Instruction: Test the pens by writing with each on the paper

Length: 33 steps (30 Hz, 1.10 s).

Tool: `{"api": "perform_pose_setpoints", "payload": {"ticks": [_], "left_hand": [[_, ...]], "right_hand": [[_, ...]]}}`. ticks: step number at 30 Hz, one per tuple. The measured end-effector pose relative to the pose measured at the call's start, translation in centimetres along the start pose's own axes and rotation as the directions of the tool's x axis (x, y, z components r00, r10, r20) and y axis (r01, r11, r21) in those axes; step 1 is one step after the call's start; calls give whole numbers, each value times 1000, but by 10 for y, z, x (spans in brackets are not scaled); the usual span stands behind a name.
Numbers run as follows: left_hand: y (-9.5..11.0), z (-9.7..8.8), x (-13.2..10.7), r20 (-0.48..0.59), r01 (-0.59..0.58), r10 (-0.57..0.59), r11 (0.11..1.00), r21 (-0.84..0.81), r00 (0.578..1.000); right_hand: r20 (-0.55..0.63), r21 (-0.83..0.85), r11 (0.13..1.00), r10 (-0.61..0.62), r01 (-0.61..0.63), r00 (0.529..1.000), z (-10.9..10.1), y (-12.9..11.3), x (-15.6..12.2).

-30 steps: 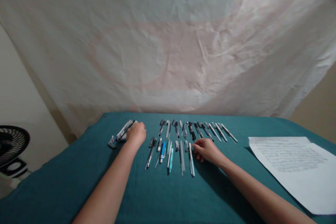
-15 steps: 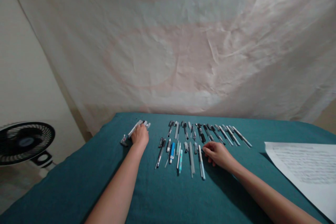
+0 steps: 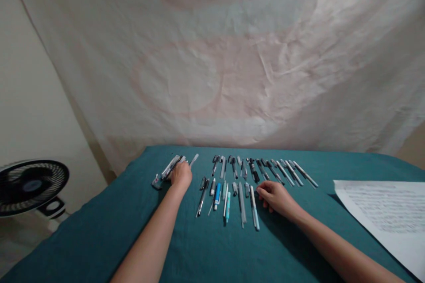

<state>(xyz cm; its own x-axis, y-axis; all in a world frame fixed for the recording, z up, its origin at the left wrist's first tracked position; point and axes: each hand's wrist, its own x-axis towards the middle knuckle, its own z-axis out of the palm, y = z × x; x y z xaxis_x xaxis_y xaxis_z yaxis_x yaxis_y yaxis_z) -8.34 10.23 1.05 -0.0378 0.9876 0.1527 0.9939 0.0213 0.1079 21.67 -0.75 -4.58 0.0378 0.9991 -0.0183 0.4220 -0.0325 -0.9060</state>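
Green cloth (image 3: 195, 252): nearest ground, running between the forearms up to the pens; gives room for moving
Front row of pens (image 3: 227, 207): laid roughly lengthwise, what look like loose caps at the far ends
Right hand (image 3: 274, 194): fingers curled beside the rightmost pen (image 3: 254, 210) of that row; contact or grip, cannot tell
Left hand (image 3: 182, 174): curled down at the right side of the pen pile (image 3: 168, 167); fingertips hidden, grip cannot tell
Handling: probably best to pinch one barrel mid-length and lift, not drag, lest neighbours roll
Back row of pens (image 3: 253, 170): beyond right hand, printed paper (image 3: 375, 208) well apart rightward
Edges: pile near far left corner, little margin there; hanging sheet (image 3: 232, 75) behind
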Motion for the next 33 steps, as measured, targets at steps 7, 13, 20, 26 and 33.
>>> {"api": "perform_pose_setpoints", "payload": {"ticks": [7, 13, 20, 26, 33], "left_hand": [[68, -20, -28, 60, -313, 371, 851, -422, 927], [120, -17, -89, 103, -434, 598, 679, -592, 795], [99, -13, -65, 15, -388, 437, 814, -432, 899], [6, -5, -8, -170, 55, -76, 991, -125, 983], [-35, 27, 4, -162, 167, -157, 985, 44, 974]], "right_hand": [[-64, 289, 957, 0, 19, 998, -8, -11, -1], [-84, 571, 817, -46, 86, 995, -13, -31, -12], [-75, 756, 654, 139, -34, 987, -16, -21, -4], [-58, 844, 533, 213, -67, 975, -20, -7, 6], [-91, 852, 521, 235, -47, 968, -18, -10, 4]]}}
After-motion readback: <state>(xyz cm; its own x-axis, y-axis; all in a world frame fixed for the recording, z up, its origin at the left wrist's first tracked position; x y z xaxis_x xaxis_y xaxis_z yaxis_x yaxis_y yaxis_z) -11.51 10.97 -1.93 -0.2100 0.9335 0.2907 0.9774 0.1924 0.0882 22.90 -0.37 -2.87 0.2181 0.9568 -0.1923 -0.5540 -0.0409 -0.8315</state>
